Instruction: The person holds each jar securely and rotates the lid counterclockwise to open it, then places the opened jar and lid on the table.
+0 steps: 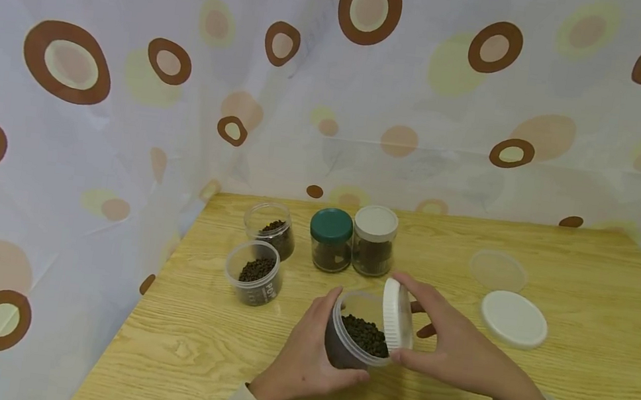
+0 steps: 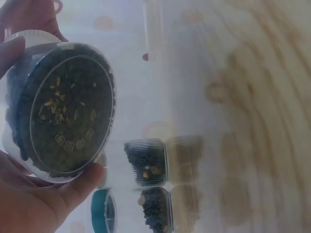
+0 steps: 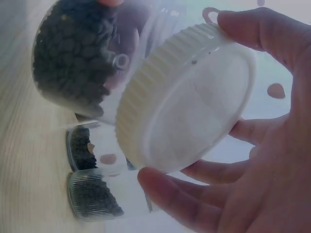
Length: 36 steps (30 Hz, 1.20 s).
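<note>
My left hand (image 1: 307, 355) holds a clear plastic jar (image 1: 340, 348) of dark brown pellets, tilted with its open mouth toward me. In the left wrist view the jar's round base (image 2: 73, 116) faces the camera, fingers spread around its side. My right hand (image 1: 452, 349) grips a white ribbed screw lid (image 1: 398, 316) by its edge, thumb on one side and fingertips on the other. The lid stands nearly on edge at the right side of the jar's mouth; whether it touches the rim I cannot tell. Its flat top (image 3: 199, 97) shows in the right wrist view.
Two lidless tubs of pellets, a rear one (image 1: 279, 242) and a front one (image 1: 258, 291), stand at left. Behind are a green-lidded jar (image 1: 331, 241) and a white-lidded jar (image 1: 374, 243). A white lid (image 1: 514, 319) and a translucent lid (image 1: 498, 270) lie at right on the wooden table (image 1: 188, 350).
</note>
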Motion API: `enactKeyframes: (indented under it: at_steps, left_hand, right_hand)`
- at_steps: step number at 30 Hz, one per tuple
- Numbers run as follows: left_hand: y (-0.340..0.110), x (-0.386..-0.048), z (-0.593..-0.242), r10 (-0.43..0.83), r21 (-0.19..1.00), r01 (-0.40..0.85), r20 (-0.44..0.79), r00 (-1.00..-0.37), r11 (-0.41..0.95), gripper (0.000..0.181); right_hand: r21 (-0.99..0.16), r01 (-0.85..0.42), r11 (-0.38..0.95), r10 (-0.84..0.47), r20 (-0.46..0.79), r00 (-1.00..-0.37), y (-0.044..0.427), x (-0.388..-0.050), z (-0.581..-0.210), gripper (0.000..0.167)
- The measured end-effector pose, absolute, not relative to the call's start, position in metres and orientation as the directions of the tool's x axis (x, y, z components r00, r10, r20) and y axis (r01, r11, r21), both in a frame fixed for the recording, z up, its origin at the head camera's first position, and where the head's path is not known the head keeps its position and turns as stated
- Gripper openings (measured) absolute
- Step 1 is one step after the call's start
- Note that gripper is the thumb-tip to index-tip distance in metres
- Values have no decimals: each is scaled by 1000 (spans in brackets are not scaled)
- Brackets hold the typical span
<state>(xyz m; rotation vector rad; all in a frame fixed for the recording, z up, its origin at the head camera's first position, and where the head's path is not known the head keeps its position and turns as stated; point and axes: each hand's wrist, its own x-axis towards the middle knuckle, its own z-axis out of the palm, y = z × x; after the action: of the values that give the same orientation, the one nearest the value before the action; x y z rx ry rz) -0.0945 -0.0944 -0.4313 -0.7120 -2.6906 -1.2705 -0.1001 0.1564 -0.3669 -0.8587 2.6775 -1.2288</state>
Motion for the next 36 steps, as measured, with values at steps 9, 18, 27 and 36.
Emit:
enactKeyframes:
  at_steps: [9,18,27,36]
  left_hand:
    - [-107,-92,-433,337,941,258,175,-925,220,98]
    - [-117,-90,-434,324,957,215,143,-935,197,95]
    - [-149,-80,-442,130,879,166,120,-984,447,113]
    - [-190,-76,-438,-24,748,31,62,-998,663,112]
  right_hand:
    - [-709,-515,482,-517,245,-820,161,-99,-364,96]
    - [-704,-510,494,-516,235,-824,167,-100,-365,95]
    - [-729,-466,502,-538,159,-828,173,-100,-367,89]
    - [-694,-459,554,-546,114,-830,187,-100,-376,90]
